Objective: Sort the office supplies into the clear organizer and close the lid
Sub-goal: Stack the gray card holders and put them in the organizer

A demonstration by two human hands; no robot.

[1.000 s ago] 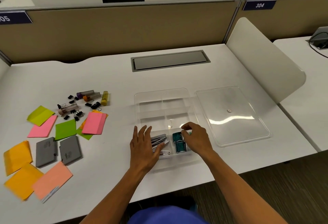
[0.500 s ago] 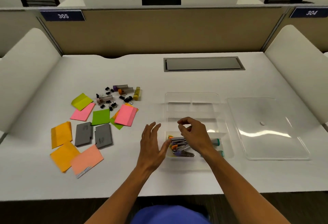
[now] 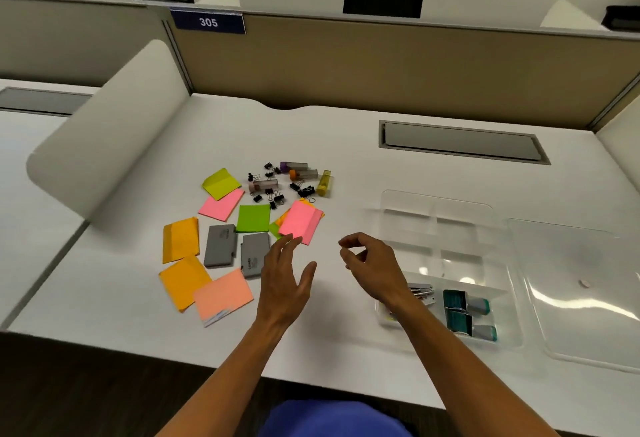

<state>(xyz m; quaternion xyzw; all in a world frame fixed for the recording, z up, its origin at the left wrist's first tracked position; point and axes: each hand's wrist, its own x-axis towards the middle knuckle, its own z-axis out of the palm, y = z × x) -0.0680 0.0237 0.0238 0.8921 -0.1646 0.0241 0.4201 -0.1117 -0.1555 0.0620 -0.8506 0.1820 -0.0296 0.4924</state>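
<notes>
Both hands have left the clear organizer since half a second back and now hang over bare desk, heading left toward the loose supplies; my view has swung left with them.

Grip, right hand: thumb and forefinger nearly pinched, other fingers curled, nothing between them that I can see. Empty. It floats just left of the organizer's near-left corner.

Grip, left hand: wide, fingers spread, palm turned inward, holding nothing. Fingertips sit at the near edge of the pink sticky pad and just right of the two grey cases.

Organizer: lidless, on the desk to the right. Near compartments hold silver clips and teal-ended pieces; far compartments look empty. Lid lies flat just beside it on the right.

Unsorted: sticky pads in orange, salmon, green, yellow, pink, fanned loosely; beyond them black binder clips tangled among small tubes.

Risks, as I judge them:
- Pads overlap; a sweep with the spread hand could drag neighbours or push one off the near edge.
- Binder clips are small and interlocked; a pinch may lift several and drop some in transit.
- Tubes are round and could roll if nudged.
- Returning forearm passes low over the organizer wall; a knock could shift it against the lid.
</notes>
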